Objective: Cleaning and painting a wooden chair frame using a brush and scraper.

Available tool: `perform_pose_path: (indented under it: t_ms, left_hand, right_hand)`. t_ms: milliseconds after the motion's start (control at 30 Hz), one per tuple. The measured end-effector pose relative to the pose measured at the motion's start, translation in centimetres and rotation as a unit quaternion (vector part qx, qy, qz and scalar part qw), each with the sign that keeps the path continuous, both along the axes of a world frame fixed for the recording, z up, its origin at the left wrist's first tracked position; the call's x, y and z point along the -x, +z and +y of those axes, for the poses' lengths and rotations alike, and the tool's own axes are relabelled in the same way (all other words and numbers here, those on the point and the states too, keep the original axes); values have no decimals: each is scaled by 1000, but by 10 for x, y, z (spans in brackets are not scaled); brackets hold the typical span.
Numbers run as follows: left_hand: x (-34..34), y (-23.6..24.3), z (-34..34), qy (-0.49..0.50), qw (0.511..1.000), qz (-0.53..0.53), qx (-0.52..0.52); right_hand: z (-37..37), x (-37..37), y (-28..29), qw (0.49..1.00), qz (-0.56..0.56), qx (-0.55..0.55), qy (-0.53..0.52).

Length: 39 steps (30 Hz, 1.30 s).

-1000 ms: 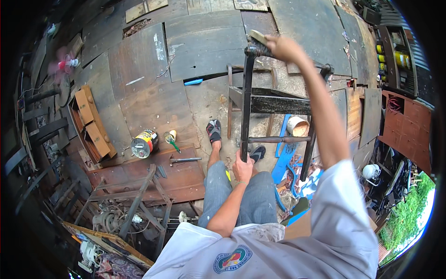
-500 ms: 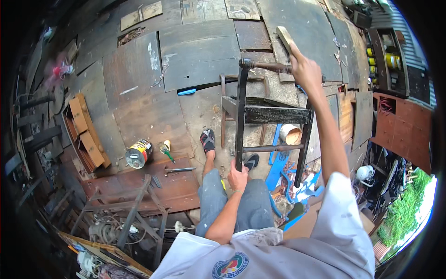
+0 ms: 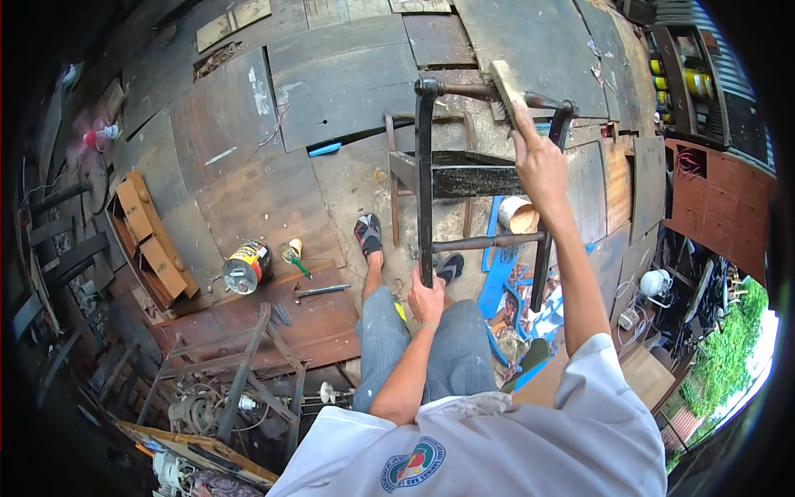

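Observation:
A dark wooden chair frame (image 3: 476, 181), with worn black paint and turned rails, stands tilted in front of my legs. My left hand (image 3: 426, 300) is wrapped round the near end of its left black post. My right hand (image 3: 540, 166) grips a wooden-backed brush (image 3: 503, 83) at the frame's far turned rail (image 3: 464, 89). The brush's bristles face the rail; whether they press on it I cannot tell. Thinner brown legs (image 3: 391, 182) show beyond the black posts, closer to the floor.
A white bucket (image 3: 520, 217) stands behind the frame's right side, near blue scraps (image 3: 495, 286). To the left are a jar (image 3: 247, 267), a green-handled brush (image 3: 296, 257), a hammer (image 3: 323, 290) and wooden drawers (image 3: 153, 240). Uneven boards (image 3: 348, 83) cover the floor.
My right hand has come nearer to me, and the brush now lies across the far rail with its bristles showing. The frame sits slightly higher in view; my left hand keeps its hold.

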<state>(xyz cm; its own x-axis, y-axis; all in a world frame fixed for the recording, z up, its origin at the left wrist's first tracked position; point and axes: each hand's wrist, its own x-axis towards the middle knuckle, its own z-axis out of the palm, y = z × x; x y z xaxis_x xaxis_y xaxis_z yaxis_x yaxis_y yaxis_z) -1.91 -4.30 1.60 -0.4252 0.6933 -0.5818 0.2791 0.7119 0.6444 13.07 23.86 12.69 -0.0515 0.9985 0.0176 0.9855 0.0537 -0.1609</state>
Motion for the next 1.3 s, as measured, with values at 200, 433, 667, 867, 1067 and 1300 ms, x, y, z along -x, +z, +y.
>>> perform_pose_path:
  t_ms: [200, 433, 667, 867, 1067, 1300]
  left_hand:
    - [-16, 9, 8, -23, 998, -46, 42]
    - [-11, 5, 7, -19, 999, -5, 47]
    - [-18, 9, 14, -28, 999, -26, 36]
    - [1, -10, -3, -17, 998, 5, 52]
    - [-23, -1, 10, -20, 999, -14, 21]
    - [-2, 2, 8, -11, 996, -9, 91]
  right_hand:
    - [114, -72, -8, 994, -101, -11, -27]
    - [-2, -71, 48, 995, 12, 63, -81]
    - [37, -57, -11, 992, -8, 6, -123]
    - [65, -40, 19, 998, 9, -25, -63]
    - [43, -59, -5, 990, -33, 62, -119]
    - [76, -45, 71, 999, -18, 39, -34]
